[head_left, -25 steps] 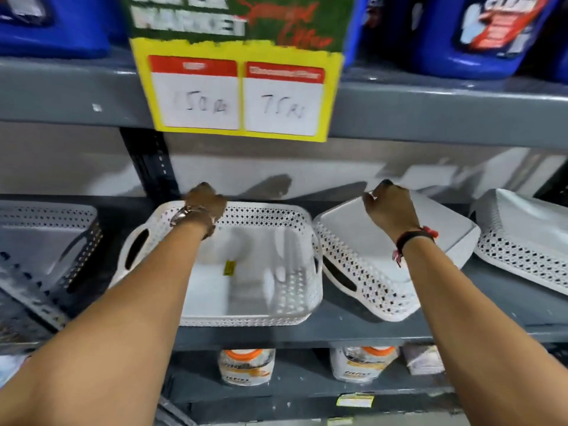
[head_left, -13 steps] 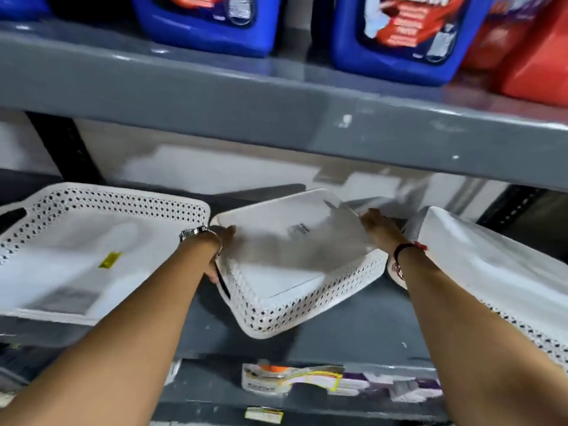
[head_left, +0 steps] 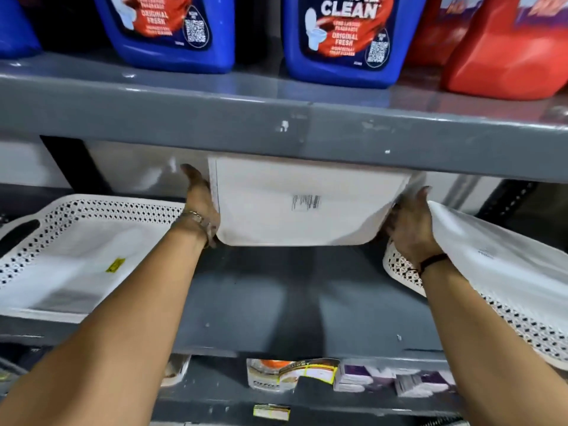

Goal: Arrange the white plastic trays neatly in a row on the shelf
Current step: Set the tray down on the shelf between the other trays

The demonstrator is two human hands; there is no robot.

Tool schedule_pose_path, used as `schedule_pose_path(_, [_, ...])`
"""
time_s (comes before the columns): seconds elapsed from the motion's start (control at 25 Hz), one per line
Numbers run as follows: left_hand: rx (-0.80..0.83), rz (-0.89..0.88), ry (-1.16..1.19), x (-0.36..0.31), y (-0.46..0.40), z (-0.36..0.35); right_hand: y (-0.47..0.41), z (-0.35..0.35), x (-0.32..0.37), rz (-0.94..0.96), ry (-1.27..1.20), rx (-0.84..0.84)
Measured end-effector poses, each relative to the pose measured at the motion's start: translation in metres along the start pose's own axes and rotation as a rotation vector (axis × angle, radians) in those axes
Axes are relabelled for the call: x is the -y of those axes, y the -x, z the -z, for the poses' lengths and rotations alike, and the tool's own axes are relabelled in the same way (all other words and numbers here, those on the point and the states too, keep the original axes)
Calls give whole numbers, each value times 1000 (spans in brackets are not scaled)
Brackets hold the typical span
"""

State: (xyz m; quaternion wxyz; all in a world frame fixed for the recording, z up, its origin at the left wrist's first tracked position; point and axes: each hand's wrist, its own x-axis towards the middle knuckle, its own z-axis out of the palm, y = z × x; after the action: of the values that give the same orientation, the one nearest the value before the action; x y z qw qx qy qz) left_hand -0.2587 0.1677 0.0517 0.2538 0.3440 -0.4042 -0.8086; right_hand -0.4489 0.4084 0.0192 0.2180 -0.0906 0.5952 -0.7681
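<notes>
I hold a white plastic tray [head_left: 295, 207] tipped up on edge at the back of the grey shelf [head_left: 301, 305], its flat bottom with a barcode label facing me. My left hand [head_left: 201, 207] grips its left side and my right hand [head_left: 410, 226] grips its right side. Its top edge is hidden behind the upper shelf beam. An upright white perforated tray [head_left: 73, 256] with a yellow sticker sits on the shelf to the left. Another white tray [head_left: 504, 272] lies upside down and tilted on the right, behind my right forearm.
The upper shelf beam [head_left: 307, 130] hangs low over the trays and carries blue jugs [head_left: 341, 38] and red jugs [head_left: 507, 47]. A black upright post [head_left: 70, 167] stands at the back left. Small packaged goods [head_left: 292, 375] fill the shelf below.
The middle tray has been lifted from lying tilted on the shelf to standing on edge, bottom toward me. Both hands moved to its sides. My view has shifted to the right and closer.
</notes>
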Motion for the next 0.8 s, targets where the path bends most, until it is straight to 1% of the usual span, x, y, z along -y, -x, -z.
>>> schedule_pose_path(0.04, [76,-5,36,0,0,6,1,9,0,-43,-45,82])
schedule_pose_path(0.08, [118,-2,59,1,2,11,11,14,0,-100,-140,168])
schedule_pose_path(0.12, [124,50,-20,4,6,18,17,23,-6,-138,-181,194])
schedule_pose_path(0.2, [89,140,-220,15,13,36,30,35,-27,-211,-150,211])
schedule_pose_path(0.28, [29,149,-340,27,7,52,37,48,-45,-238,-46,125])
schedule_pose_path(0.36, [-33,171,-409,34,8,58,42,56,-54,-279,69,74])
schedule_pose_path(0.44, [-80,187,-445,41,6,63,49,58,-61,-280,171,81])
schedule_pose_path(0.64, [-133,262,-563,56,-2,66,51,60,-75,-218,383,42])
schedule_pose_path(0.72, [-122,231,-544,62,-4,65,52,58,-77,-188,480,41])
schedule_pose_path(0.8, [-127,200,-552,65,-11,61,51,57,-78,-168,473,53])
